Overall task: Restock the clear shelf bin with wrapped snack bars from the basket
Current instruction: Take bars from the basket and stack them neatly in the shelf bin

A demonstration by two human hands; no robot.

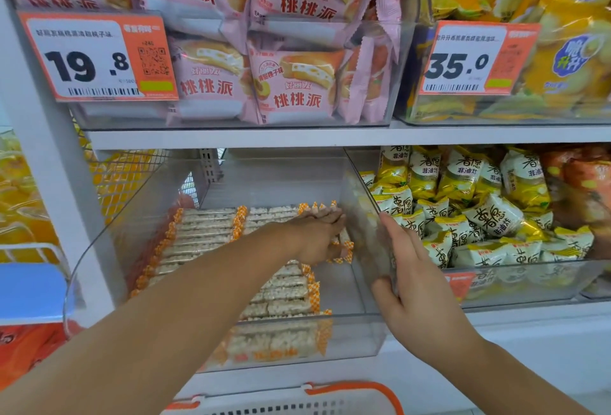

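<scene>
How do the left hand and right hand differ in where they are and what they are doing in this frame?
The left hand reaches deep inside the clear bin, fingers curled on wrapped snack bars near the back; the right hand stays outside, gripping the bin's right wall. The left hand is seen from its back, palm down; the right hand stands edge-up. Both arms are bare and extended forward.

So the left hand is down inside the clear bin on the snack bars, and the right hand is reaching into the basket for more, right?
Not quite. The left hand is indeed inside the clear bin on the snack bars, but the right hand is not in the basket; it grips the bin's right side wall. The head view shows this.
</scene>
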